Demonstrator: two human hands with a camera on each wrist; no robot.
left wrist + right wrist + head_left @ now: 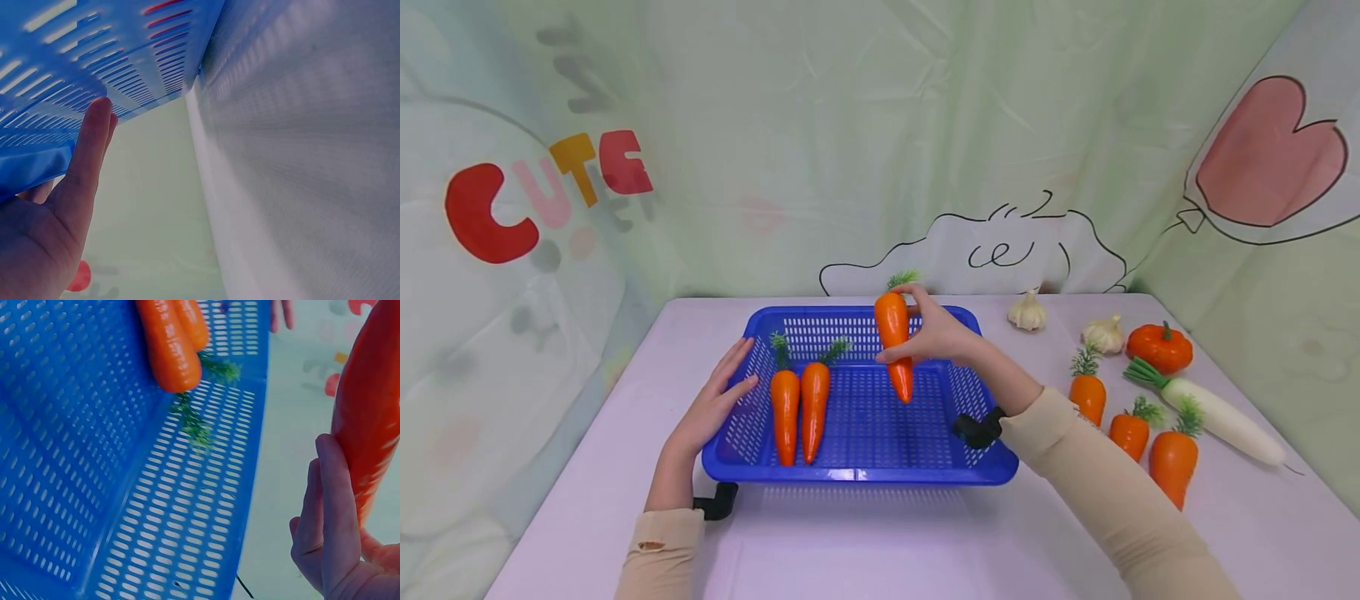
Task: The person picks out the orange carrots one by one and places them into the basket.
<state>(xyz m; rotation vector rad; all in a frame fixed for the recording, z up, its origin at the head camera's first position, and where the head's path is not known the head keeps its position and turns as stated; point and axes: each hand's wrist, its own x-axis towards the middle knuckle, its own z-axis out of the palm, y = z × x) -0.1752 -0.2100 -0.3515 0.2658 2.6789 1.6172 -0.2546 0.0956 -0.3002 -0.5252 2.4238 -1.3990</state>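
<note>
My right hand (pixel 936 329) grips an orange toy carrot (pixel 892 321) with a green leafy top, holding it above the blue plastic basket (pixel 857 475). The carrot's pointed tip hangs downward. Up close in the right wrist view, the fingers (pixel 334 506) curl against this carrot (pixel 369 406). Two more carrots lie side by side in the basket's left part, one carrot (pixel 786 417) left of the other carrot (pixel 815 412), leafy ends toward the back. Against the basket's left side rests my left hand (pixel 711 408); the left wrist view shows a straight finger (pixel 94 140) touching the slotted wall.
Right of the basket lie a carrot (pixel 1087 398), a second carrot (pixel 1129 433) and a third carrot (pixel 1172 467), partly behind my sleeve. Beyond them are a white radish (pixel 1225 421), a small orange-red pumpkin (pixel 1159 348), a garlic bulb (pixel 1103 335) and another garlic bulb (pixel 1027 313).
</note>
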